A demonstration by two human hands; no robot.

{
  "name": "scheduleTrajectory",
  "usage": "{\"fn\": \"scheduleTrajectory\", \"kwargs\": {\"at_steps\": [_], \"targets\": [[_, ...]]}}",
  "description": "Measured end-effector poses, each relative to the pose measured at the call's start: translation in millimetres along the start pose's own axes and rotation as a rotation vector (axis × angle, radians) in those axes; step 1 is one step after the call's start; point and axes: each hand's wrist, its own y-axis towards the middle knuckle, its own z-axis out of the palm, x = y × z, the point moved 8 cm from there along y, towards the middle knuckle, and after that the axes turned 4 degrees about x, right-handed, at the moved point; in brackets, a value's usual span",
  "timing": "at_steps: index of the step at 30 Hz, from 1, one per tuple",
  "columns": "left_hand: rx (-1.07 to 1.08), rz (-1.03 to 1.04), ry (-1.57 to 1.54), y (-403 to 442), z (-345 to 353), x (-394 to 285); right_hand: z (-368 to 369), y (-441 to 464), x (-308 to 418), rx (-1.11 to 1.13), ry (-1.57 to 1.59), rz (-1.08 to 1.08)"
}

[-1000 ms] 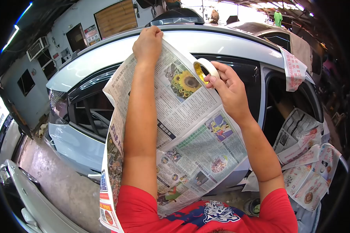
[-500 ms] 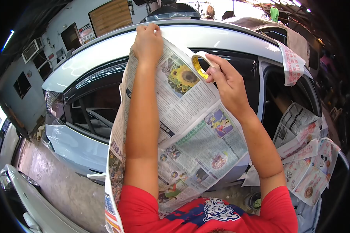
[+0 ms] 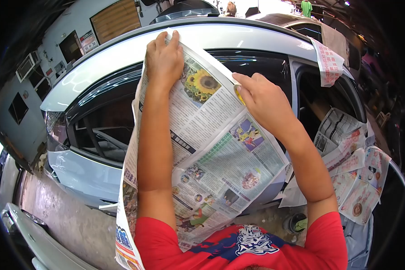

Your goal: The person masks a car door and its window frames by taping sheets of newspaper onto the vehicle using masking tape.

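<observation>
My left hand [image 3: 164,60] is at the roof edge of a light-coloured car [image 3: 85,166], its fingers closed over the top corner of a newspaper sheet [image 3: 211,157]. The sheet hangs over the car's side and window, printed with sunflowers near the top. Lower and to the right, my right hand [image 3: 266,102] grips a roll of tape [image 3: 240,95]; only a bit of its yellow core shows, the rest lies behind my fingers. That hand's index finger touches the sheet's right edge.
Newspaper pieces [image 3: 362,184] hang on the open door area at right. A printed paper strip [image 3: 327,63] is stuck on the roof pillar. A bucket [image 3: 294,222] stands on the floor near my right arm. Another car [image 3: 45,238] is at lower left.
My right hand has turned and come down onto the sheet's right edge, hiding most of the tape roll. My left hand has spread its index finger slightly at the top corner.
</observation>
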Motion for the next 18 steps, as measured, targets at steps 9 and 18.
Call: {"fn": "scheduleTrajectory", "kwargs": {"at_steps": [9, 18], "targets": [[0.047, 0.001, 0.098, -31.8, 7.0, -27.2, 1.8, 11.9, 14.1, 0.111, -0.209, -0.008], [0.073, 0.026, 0.023, -82.3, 11.9, -70.1, 7.2, 9.6, 19.2, 0.224, -0.300, 0.012]]}}
